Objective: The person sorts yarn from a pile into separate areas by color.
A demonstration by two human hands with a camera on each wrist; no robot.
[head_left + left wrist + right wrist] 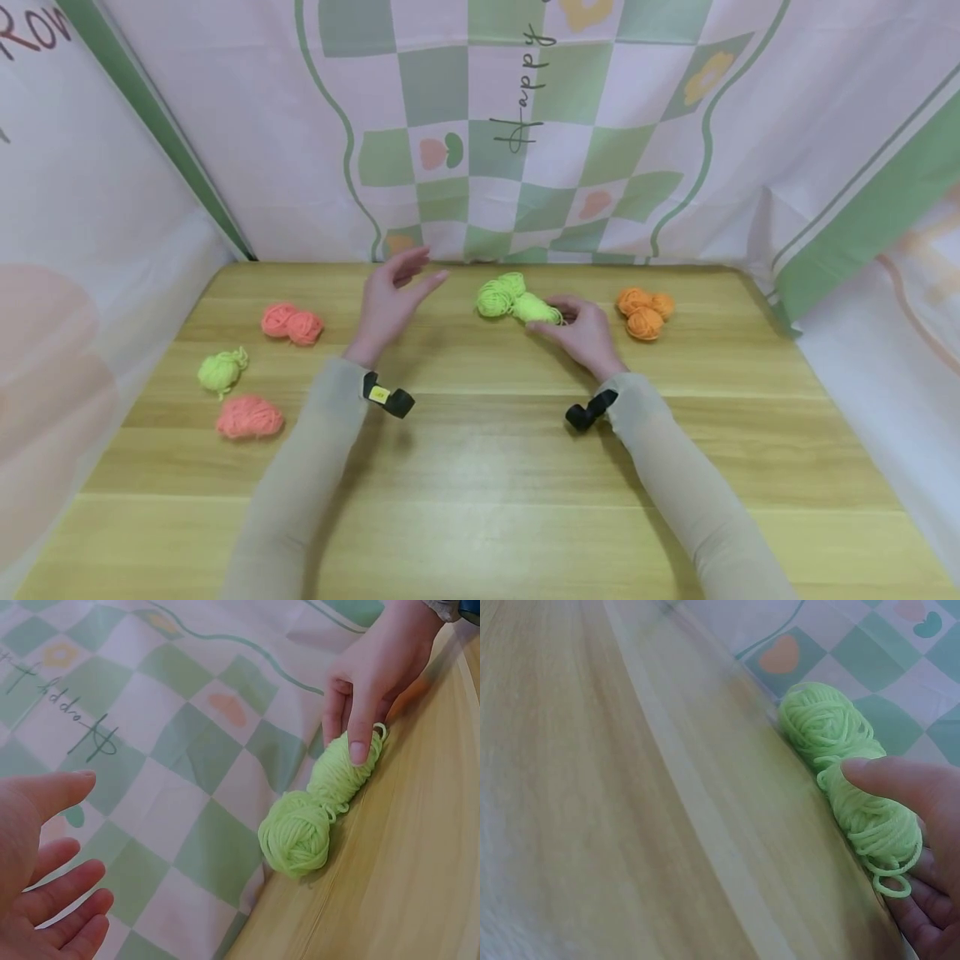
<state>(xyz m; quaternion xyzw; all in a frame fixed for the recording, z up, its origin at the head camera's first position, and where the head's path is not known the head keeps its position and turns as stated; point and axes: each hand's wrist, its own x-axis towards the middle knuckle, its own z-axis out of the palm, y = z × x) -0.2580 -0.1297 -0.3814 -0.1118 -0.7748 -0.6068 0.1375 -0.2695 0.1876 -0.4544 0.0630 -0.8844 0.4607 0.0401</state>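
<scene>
At the back of the table, my right hand (581, 329) holds a light green ball of yarn (536, 308) between thumb and fingers. A loose loop of strand sticks out at its end in the right wrist view, by my fingers (922, 919). Other light green yarn balls (493, 298) sit against its left side. My left hand (390, 300) is raised to the left of this green group, fingers spread and the palm bare. In the left wrist view, the right thumb (360, 739) lies on top of the held yarn ball (341, 774).
Orange yarn balls (645, 314) cluster right of my right hand. On the left lie a pair of pink yarn balls (292, 323), a single green one (221, 371) and another pink one (251, 417). A checkered curtain (495, 192) hangs along the table's (480, 500) back edge.
</scene>
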